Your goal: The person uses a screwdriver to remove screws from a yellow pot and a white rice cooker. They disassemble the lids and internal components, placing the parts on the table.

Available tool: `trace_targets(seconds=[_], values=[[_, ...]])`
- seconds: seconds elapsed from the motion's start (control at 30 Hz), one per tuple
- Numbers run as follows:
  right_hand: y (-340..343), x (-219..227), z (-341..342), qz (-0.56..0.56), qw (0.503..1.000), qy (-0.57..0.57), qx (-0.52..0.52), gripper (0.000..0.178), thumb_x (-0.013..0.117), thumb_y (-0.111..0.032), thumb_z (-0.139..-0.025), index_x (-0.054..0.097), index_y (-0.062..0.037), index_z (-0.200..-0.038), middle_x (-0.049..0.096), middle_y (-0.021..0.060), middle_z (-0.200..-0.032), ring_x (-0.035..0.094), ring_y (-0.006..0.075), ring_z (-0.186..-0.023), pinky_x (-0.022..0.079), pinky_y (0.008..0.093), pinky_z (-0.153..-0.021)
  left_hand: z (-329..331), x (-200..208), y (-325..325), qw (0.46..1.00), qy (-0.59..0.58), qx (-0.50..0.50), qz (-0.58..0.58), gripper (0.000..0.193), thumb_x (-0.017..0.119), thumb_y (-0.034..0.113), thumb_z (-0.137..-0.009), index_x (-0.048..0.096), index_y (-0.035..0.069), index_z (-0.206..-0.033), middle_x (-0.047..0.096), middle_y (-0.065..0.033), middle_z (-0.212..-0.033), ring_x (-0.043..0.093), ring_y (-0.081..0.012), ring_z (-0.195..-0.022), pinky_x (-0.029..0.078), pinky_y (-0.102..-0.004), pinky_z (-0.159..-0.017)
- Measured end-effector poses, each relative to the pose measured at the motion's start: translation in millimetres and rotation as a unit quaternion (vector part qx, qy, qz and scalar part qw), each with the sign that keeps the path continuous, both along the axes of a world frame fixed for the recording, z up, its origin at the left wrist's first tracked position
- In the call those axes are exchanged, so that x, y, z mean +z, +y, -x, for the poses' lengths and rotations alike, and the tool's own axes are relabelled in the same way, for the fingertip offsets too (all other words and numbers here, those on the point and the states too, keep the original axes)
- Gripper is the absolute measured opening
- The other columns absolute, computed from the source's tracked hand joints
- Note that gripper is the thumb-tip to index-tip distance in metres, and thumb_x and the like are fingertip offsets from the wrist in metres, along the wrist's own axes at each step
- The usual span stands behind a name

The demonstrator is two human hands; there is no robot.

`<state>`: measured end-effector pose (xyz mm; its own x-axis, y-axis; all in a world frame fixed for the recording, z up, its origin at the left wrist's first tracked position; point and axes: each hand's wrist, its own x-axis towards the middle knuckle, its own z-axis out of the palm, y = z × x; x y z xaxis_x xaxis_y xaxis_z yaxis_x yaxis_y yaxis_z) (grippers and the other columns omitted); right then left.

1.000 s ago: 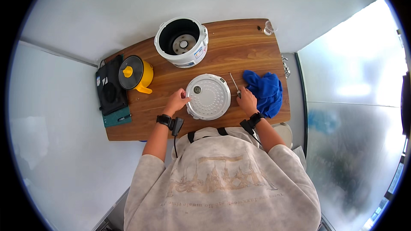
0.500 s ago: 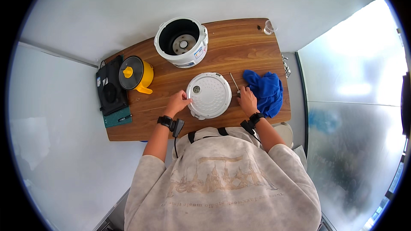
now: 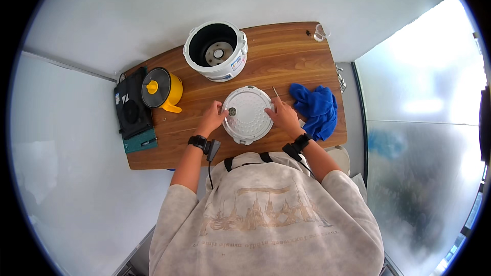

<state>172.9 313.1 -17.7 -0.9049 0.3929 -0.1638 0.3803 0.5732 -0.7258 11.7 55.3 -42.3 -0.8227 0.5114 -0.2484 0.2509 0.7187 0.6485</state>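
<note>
A white round lid (image 3: 249, 122) with a dimpled face lies flat on the table in front of me. Near its left rim is a small round dark-and-light vent (image 3: 232, 112). My left hand (image 3: 210, 119) holds the lid's left rim between thumb and fingers. On the opposite side my right hand (image 3: 285, 118) grips the right rim, its thumb resting on the white face. Just beyond the right fingers, the thin end of a screwdriver-like rod (image 3: 275, 91) shows; the rest is hidden by that hand. A blue cloth (image 3: 318, 110) lies crumpled to the right of it.
A white cooker body (image 3: 232, 66), open at the top, stands behind the lid. At the left are a yellow pot (image 3: 175, 91) with a dark cover, a black flat appliance (image 3: 133, 110) and a green mat (image 3: 134, 143). A small clear container (image 3: 320, 32) sits at the far right corner.
My right hand has left the rod beside the cloth and moved left onto the lid's rim. The lid has turned slightly counterclockwise, its vent lower now.
</note>
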Motion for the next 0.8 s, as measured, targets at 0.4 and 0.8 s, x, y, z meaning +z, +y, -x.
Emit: trace_targets(seconds=[0.4, 0.8], values=[[-3.7, -12.5, 10.7, -0.076, 0.997, 0.006, 0.006, 0.025, 0.067, -0.017, -0.079, 0.06, -0.0007, -0.097, 0.067, 0.0245, -0.091, 0.066, 0.0429, -0.085, 0.053, 0.0519, -0.076, 5.9, 18.3, 12.5, 0.999, 0.004, -0.029, 0.038, 0.033, 0.071, 0.029, -0.084, 0.067, 0.007, -0.109, 0.071, -0.0159, -0.093, 0.069, -0.0322, -0.088, 0.054, -0.0401, -0.078], [-5.0, -16.2, 17.9, -0.085, 0.994, -0.068, -0.008, 0.023, 0.069, -0.014, -0.074, 0.063, 0.0008, -0.091, 0.069, 0.0249, -0.088, 0.068, 0.0423, -0.085, 0.054, 0.0508, -0.078, 10.9, 23.4, -0.8, 0.996, -0.087, -0.025, -0.004, 0.029, 0.067, 0.023, -0.088, 0.069, 0.007, -0.113, 0.073, -0.0119, -0.093, 0.069, -0.0235, -0.085, 0.055, -0.0345, -0.077]])
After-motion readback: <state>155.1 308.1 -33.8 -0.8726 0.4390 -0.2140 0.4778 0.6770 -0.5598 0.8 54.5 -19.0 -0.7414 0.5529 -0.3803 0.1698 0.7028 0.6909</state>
